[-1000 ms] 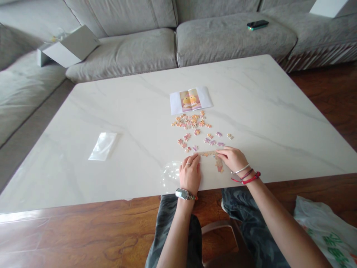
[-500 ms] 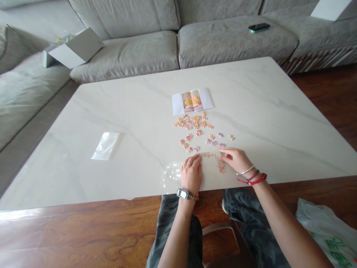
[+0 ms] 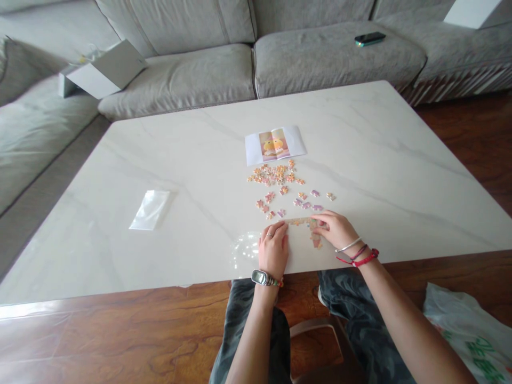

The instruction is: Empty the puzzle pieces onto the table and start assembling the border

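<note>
On a white marble table [image 3: 160, 154] lies a joined strip of small jigsaw pieces [image 3: 299, 221], bent into an L near the front edge. My left hand [image 3: 273, 246] rests flat beside its left end, fingers stretched out and touching it. My right hand [image 3: 336, 227] lies over the corner of the strip, fingertips pressed down on it. Just beyond are scattered loose pieces [image 3: 304, 202], then a denser heap of pieces [image 3: 276, 174]. Behind the heap lies a reference picture sheet [image 3: 274, 144] showing a yellow figure.
A clear plastic bag [image 3: 149, 209] lies at the table's left, and crinkled clear wrap [image 3: 245, 249] sits by my left hand. A grey sofa [image 3: 320, 53] behind holds a phone [image 3: 369, 37] and a white box [image 3: 104, 67]. A plastic bag [image 3: 468, 330] lies on the wooden floor.
My right hand has shifted slightly left over the corner of the joined strip. My left hand stays in place at the strip's left end.
</note>
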{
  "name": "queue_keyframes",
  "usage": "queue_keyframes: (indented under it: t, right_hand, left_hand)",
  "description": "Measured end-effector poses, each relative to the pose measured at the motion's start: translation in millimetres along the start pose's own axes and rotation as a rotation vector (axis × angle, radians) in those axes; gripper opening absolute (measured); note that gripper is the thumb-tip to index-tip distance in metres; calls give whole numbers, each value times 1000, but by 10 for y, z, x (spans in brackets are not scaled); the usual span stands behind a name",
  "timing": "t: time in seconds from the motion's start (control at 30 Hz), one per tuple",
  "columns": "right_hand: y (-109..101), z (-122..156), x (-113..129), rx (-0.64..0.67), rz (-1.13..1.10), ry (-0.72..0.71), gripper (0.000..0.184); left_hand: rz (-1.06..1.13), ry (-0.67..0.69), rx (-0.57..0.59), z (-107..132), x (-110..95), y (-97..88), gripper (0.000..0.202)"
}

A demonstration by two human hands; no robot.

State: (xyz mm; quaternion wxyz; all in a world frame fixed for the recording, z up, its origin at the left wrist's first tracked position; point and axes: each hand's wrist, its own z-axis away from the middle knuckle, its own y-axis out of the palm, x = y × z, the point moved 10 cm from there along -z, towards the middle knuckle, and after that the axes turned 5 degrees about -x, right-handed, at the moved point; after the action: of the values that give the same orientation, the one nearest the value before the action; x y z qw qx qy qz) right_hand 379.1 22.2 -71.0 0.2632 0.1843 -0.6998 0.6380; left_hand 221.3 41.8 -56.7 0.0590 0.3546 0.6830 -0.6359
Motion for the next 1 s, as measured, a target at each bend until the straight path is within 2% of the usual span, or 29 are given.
queue_keyframes:
  t: [0.37,0.53,1.0]
  right_hand:
    - [-9,24,106,0,39,-66,34]
    - [20,16,129,18,97,-84,27]
    - [-5,1,87,28,-4,-38,31]
  left_hand:
    - [-109,41,71,5,-50,52,39]
    - [-119,31,67,-5,-63,50,36]
    - [-56,29,29,-10,-41,26,39]
